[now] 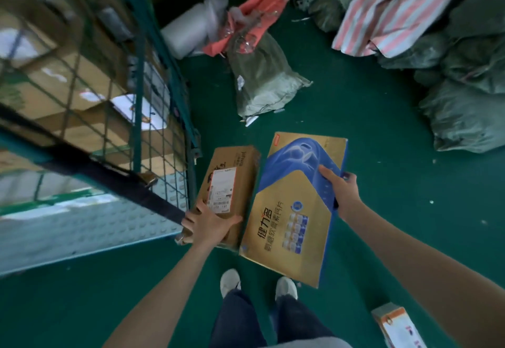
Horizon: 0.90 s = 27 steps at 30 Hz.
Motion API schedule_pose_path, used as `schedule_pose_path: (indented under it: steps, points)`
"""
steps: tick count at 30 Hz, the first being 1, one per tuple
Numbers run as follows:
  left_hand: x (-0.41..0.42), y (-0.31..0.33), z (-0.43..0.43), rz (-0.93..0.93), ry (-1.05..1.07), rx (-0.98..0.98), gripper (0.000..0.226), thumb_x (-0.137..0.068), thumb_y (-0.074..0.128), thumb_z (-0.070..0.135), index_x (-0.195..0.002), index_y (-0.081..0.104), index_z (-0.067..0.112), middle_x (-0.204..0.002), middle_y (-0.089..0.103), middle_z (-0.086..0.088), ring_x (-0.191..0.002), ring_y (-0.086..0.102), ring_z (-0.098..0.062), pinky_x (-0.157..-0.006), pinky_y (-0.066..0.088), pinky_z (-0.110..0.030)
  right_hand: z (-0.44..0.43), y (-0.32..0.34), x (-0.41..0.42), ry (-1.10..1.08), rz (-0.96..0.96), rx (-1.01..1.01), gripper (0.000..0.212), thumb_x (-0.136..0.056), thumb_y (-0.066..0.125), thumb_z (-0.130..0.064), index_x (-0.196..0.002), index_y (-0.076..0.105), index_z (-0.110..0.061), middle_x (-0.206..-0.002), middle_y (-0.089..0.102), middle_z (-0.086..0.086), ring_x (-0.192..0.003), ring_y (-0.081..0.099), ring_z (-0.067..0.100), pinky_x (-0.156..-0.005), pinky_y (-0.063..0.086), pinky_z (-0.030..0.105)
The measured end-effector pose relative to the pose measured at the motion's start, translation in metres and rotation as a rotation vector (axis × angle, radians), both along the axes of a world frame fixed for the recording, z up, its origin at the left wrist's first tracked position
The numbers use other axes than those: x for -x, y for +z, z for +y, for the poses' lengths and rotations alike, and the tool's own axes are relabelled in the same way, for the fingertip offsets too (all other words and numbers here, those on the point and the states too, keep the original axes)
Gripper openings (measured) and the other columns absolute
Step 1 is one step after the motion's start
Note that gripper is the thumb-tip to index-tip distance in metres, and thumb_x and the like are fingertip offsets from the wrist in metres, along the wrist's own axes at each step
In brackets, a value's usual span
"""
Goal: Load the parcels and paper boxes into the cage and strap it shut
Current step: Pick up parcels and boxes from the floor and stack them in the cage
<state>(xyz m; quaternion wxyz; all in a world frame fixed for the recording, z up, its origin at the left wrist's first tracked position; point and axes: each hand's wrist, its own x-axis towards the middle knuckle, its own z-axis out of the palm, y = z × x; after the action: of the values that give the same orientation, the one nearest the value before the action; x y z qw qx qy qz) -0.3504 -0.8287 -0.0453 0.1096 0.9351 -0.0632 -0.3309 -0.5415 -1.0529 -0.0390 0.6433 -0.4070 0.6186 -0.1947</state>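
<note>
Both boxes seem lifted off the floor (382,162), just right of the cage (139,88) corner and touching along one side. The left hand (210,224) spreads over the near end of the brown box (232,183), fingers hooked over its left edge. The right hand (343,192) grips the right edge of the gold box (289,211), thumb on top.

I'd load the brown one first, kept level, then take the drooping gold one in both hands. The strap (114,175) slants down to the left hand, so mind it. Sacks (464,112) crowd the right; bare floor lies around the feet.
</note>
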Motion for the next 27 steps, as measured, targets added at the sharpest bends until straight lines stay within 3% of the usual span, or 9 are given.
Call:
schedule_pose_path:
  steps: [6, 10, 20, 25, 27]
  points:
    - [0.016, 0.008, 0.078, -0.029, 0.016, -0.076, 0.125, -0.062, 0.079, 0.068, -0.149, 0.007, 0.015, -0.153, 0.012, -0.024, -0.142, 0.012, -0.042, -0.109, 0.024, -0.062, 0.056, 0.012, -0.022, 0.175, 0.03, 0.02, 0.081, -0.061, 0.087, -0.051, -0.12, 0.051, -0.009, -0.108, 0.066, 0.011, -0.09, 0.069, 0.031, -0.084, 0.058, 0.049]
    - [0.003, 0.013, 0.146, -0.05, 0.053, -0.082, 0.125, -0.061, 0.078, 0.07, -0.149, 0.007, 0.017, -0.153, 0.014, -0.022, -0.141, 0.013, -0.041, -0.108, 0.026, -0.059, 0.11, 0.014, -0.049, 0.265, -0.002, 0.022, 0.071, -0.066, 0.089, -0.04, -0.117, 0.053, -0.007, -0.109, 0.067, 0.014, -0.091, 0.069, 0.032, -0.083, 0.058, 0.049]
    - [-0.029, 0.018, 0.371, -0.04, 0.193, -0.171, 0.126, -0.064, 0.075, 0.073, -0.153, 0.004, 0.018, -0.156, 0.015, -0.02, -0.142, 0.015, -0.04, -0.11, 0.026, -0.059, 0.317, 0.01, -0.114, 0.521, -0.003, -0.027, 0.096, -0.037, 0.088, -0.06, -0.112, 0.051, -0.013, -0.11, 0.066, 0.01, -0.094, 0.069, 0.029, -0.087, 0.056, 0.052]
    - [-0.049, 0.033, 0.445, -0.077, 0.34, -0.136, 0.121, -0.066, 0.075, 0.07, -0.151, 0.008, 0.017, -0.152, 0.018, -0.022, -0.14, 0.017, -0.04, -0.107, 0.028, -0.06, 0.394, 0.017, -0.157, 0.566, -0.047, -0.054, 0.078, -0.061, 0.09, -0.047, -0.118, 0.048, -0.013, -0.112, 0.063, 0.008, -0.097, 0.067, 0.029, -0.091, 0.054, 0.051]
    - [-0.059, 0.037, 0.465, -0.103, 0.393, -0.117, 0.121, -0.065, 0.076, 0.07, -0.15, 0.01, 0.016, -0.151, 0.019, -0.023, -0.139, 0.018, -0.04, -0.107, 0.028, -0.06, 0.413, 0.024, -0.178, 0.598, -0.056, -0.06, 0.081, -0.06, 0.089, -0.049, -0.119, 0.047, -0.013, -0.112, 0.063, 0.008, -0.098, 0.067, 0.029, -0.092, 0.054, 0.051]
